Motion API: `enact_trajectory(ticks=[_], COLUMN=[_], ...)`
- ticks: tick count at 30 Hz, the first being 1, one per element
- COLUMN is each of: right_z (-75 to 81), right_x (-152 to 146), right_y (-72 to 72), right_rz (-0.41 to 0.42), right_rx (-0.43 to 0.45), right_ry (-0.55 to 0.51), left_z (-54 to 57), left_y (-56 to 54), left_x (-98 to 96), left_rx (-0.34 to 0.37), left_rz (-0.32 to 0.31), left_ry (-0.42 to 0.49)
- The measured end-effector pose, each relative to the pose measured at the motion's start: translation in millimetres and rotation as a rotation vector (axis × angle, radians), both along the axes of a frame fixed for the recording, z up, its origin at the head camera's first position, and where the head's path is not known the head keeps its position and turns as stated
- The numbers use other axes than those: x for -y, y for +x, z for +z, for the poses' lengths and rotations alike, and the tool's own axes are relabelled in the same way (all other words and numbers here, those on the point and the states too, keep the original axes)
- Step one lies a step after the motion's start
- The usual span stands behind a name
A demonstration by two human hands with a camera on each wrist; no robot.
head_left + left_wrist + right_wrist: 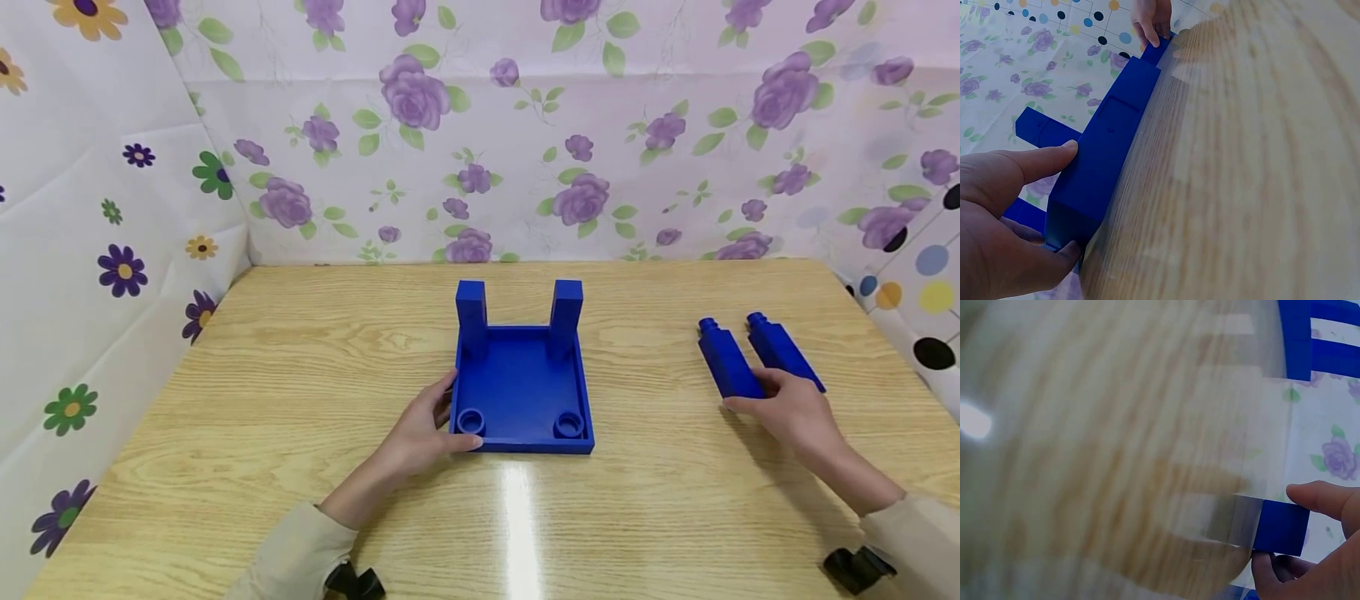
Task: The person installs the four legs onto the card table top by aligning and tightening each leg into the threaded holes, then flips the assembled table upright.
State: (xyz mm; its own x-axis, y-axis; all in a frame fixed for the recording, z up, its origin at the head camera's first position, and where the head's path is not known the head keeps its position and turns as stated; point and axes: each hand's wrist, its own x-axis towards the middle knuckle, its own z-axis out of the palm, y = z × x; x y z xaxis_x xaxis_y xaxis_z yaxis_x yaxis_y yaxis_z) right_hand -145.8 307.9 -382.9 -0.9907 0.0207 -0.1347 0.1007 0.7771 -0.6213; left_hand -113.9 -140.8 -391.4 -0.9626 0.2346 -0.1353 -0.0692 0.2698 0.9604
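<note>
A square blue tray-like base (517, 392) lies in the middle of the table, rim up. Two square blue posts (473, 321) stand upright at its far corners, and round sockets (568, 425) show at its near corners. My left hand (420, 429) grips the base's near left corner, thumb (1054, 159) on the front side. Off to the right, two loose blue legs lie on their sides, threaded ends pointing away. My right hand (795, 412) holds the nearer blue leg (726, 362) by its square end (1281, 528). Just right of it lies the other blue leg (783, 350), partly behind the hand.
The wood-grain table (315, 350) has a glossy top that reflects light. A flowered cloth (525, 150) hangs along its back edge, with patterned cloths at both sides. Black straps (858, 571) sit at the wrists.
</note>
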Motion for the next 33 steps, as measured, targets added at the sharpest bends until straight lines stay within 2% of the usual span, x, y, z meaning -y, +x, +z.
enact_trajectory(ticks=[9,12,19,23,28,33], right_z=[-0.4,-0.8,1.3,6.0,15.4,27.4], right_x=[3,2,2,2,4,3], right_y=[-0.4,-0.5,-2.1,-4.3,-6.5,-6.6], right_rz=[0.01,0.005,-0.006,0.016,0.065,0.064], right_rx=[-0.062,-0.058,-0.045,-0.067,-0.148,-0.201], right_ry=[0.087,0.089,0.03,-0.021,-0.089,-0.192], left_z=[0.0,-0.3,-0.2,0.3,0.9,0.4], left_y=[-0.2,-0.5,-0.3,0.1,0.7,0.5], left_x=[0.6,0.5,-0.2,0.0,0.5,0.6], left_rx=[-0.006,-0.004,0.012,0.015,0.022,0.025], left_rz=[-0.006,-0.009,-0.014,-0.013,-0.008,-0.002], left_ry=[0.011,0.011,0.027,0.031,0.024,0.02])
